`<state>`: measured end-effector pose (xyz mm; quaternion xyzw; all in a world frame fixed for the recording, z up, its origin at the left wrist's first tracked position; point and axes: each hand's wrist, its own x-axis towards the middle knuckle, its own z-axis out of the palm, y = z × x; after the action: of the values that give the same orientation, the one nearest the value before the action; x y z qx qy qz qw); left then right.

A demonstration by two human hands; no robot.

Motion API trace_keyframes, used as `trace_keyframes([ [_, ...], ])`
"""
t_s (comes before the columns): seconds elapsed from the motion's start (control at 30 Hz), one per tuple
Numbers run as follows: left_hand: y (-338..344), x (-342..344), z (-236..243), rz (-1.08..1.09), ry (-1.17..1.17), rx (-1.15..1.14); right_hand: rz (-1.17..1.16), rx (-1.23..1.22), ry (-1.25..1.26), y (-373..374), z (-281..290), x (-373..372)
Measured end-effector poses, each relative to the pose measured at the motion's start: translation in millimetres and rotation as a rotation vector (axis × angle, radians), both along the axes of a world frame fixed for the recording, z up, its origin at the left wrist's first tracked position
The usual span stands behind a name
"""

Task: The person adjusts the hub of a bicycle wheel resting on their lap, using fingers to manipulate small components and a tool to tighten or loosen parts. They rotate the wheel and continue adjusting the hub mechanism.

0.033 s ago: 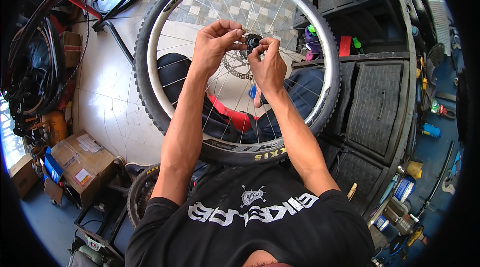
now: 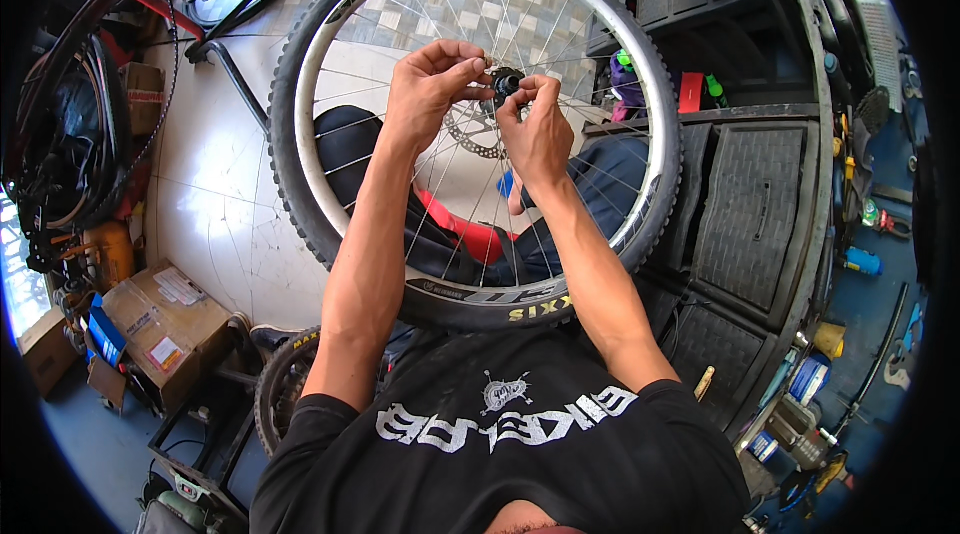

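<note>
While curled hands [image 2: 428, 99] [image 2: 540, 134] flank the hub [image 2: 507, 83], grip impossible to tell, disc rotor [image 2: 479, 148] partly hidden

From afar, I'm seeing black drawers [image 2: 752, 194], with dark shelving [image 2: 735, 34] rising beyond them and pale floor tiles [image 2: 215, 159] stretching to their left, where light [image 2: 207, 212] is glaring.

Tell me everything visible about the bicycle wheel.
The wheel has a knobby black tyre with yellow lettering, a silvery, seemingly metal rim with dark graphics, thin spokes, a black hub and a perforated disc rotor. Seen nearly flat, it lies over trousered legs. The left hand and right hand are at the hub; exact contact is unclear.
</note>
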<state>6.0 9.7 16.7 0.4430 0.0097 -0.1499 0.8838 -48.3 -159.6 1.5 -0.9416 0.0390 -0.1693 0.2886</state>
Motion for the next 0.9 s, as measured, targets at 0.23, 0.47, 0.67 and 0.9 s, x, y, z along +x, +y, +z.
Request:
trace_keyframes([
  [0.23, 0, 1, -1, 0.000, -0.001, -0.005, 0.004, 0.059, -0.019, -2, -6, 1],
  [0.47, 0, 7, -2, -0.005, -0.010, -0.005, 0.032, 0.515, -0.027, -22, -10, 10],
  [0.67, 0, 7, -2, 0.002, -0.023, 0.039, 0.233, 0.021, -0.074, -36, 14, -6],
  [0.9, -1, 7, -3, -0.002, -0.033, 0.059, 0.319, -0.324, 0.070, -31, 24, -24],
])
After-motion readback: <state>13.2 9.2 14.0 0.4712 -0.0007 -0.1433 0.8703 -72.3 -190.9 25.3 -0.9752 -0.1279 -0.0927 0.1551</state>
